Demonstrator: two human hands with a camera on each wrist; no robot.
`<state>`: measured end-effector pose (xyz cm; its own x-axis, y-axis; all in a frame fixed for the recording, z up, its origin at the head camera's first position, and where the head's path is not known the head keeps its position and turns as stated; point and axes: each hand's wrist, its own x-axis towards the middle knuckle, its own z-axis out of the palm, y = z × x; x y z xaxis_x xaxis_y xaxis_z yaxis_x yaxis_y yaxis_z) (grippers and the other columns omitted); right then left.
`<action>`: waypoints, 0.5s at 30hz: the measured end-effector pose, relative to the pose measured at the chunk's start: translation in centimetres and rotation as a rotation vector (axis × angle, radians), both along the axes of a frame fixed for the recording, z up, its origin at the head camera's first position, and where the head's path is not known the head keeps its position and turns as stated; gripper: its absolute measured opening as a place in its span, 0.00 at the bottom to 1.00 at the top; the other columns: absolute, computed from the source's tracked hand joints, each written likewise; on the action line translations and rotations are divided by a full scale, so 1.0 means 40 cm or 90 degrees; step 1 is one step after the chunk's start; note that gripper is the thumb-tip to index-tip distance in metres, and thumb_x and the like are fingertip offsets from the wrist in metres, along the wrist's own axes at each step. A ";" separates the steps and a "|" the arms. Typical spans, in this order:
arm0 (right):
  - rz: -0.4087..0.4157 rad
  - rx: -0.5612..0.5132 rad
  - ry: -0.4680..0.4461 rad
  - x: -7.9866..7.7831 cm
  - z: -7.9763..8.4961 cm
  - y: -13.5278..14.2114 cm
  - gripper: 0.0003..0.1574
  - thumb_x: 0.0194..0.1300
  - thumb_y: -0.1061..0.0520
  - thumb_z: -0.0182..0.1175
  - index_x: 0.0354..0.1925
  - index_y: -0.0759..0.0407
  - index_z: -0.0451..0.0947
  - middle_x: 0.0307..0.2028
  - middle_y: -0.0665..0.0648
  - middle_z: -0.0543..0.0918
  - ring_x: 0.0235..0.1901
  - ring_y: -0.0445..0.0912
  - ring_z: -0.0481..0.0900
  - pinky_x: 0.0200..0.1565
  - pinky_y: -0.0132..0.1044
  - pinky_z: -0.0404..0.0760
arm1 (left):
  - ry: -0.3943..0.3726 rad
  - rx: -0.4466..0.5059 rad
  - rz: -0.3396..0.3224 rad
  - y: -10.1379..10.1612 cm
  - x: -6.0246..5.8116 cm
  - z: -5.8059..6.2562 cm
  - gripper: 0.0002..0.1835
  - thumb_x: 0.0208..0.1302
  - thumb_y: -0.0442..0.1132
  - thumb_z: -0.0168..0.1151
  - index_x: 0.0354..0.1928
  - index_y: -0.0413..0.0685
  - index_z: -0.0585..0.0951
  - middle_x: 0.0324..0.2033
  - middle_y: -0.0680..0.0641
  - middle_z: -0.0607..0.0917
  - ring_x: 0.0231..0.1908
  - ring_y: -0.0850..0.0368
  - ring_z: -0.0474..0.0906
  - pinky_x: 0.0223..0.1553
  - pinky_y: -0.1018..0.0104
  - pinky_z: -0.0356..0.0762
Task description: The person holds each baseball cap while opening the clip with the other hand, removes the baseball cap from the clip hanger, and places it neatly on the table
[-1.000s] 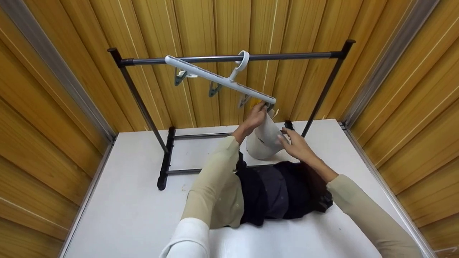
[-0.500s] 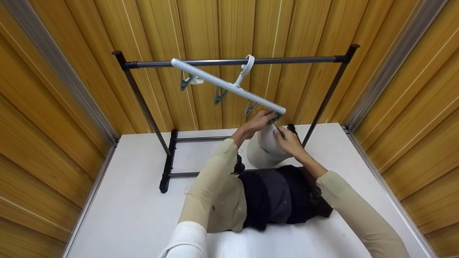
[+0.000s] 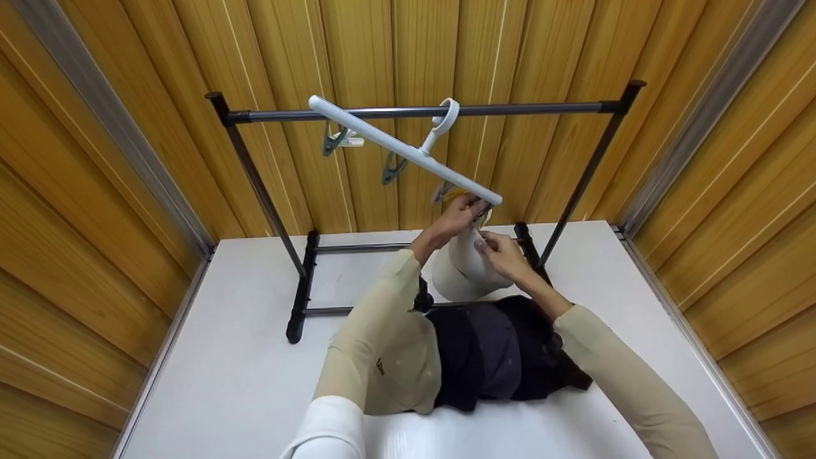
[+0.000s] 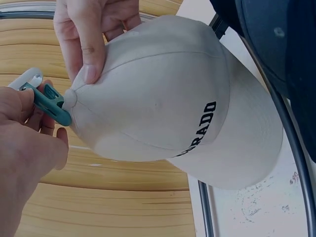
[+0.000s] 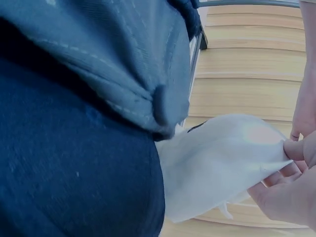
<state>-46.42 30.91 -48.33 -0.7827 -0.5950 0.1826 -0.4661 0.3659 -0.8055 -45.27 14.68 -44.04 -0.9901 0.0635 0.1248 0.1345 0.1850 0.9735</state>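
A pale baseball cap [image 4: 153, 89] with dark lettering hangs brim down below the right end of a white clip hanger [image 3: 389, 140]. My left hand [image 3: 451, 220] pinches a green clip [image 4: 52, 105] on that hanger; the clip's tip is right at the button on the cap's crown. My right hand [image 3: 507, 256] pinches the crown's fabric beside the clip, thumb on the outer side, as the left wrist view shows. The hanger's hook [image 3: 449, 118] loops over the rack's top bar [image 3: 529, 108], and its right end tilts down.
A black rack [image 3: 261, 182] stands on the white surface [image 3: 236, 357] before wood-patterned walls. In front of it lies a row of stacked caps, beige [image 3: 408, 370], grey [image 3: 494, 350] and navy [image 5: 74, 148], under and between my forearms. Another clip [image 3: 335, 140] dangles from the hanger's left end.
My right hand has moved from the cap's side up to its crown and now pinches the fabric. The hanger's right end has dropped lower. My left hand stays at the clip.
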 end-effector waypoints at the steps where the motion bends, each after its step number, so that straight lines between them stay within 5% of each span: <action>1: 0.000 -0.002 -0.002 0.001 -0.001 -0.001 0.24 0.78 0.62 0.53 0.65 0.75 0.73 0.55 0.75 0.83 0.57 0.64 0.82 0.60 0.55 0.78 | 0.002 0.001 0.008 0.001 0.000 -0.001 0.21 0.82 0.36 0.45 0.70 0.35 0.72 0.66 0.38 0.78 0.63 0.55 0.73 0.70 0.60 0.68; 9: 0.010 0.004 -0.029 0.008 -0.006 -0.003 0.23 0.78 0.62 0.52 0.65 0.72 0.75 0.60 0.71 0.81 0.61 0.61 0.80 0.62 0.52 0.77 | 0.014 0.007 0.034 0.015 -0.009 0.000 0.20 0.81 0.37 0.48 0.67 0.36 0.76 0.55 0.45 0.81 0.49 0.61 0.71 0.54 0.68 0.70; 15: 0.017 0.024 -0.016 0.010 -0.009 -0.002 0.19 0.77 0.60 0.53 0.58 0.71 0.80 0.44 0.66 0.88 0.38 0.45 0.78 0.42 0.32 0.74 | -0.011 0.027 0.001 0.027 -0.020 0.001 0.24 0.83 0.41 0.44 0.74 0.40 0.69 0.71 0.42 0.74 0.70 0.54 0.69 0.71 0.61 0.66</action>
<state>-46.02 30.81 -48.69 -0.7709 -0.6213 0.1402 -0.4555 0.3840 -0.8032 -46.08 15.75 -43.98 -0.9922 0.0577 0.1106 0.1179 0.1442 0.9825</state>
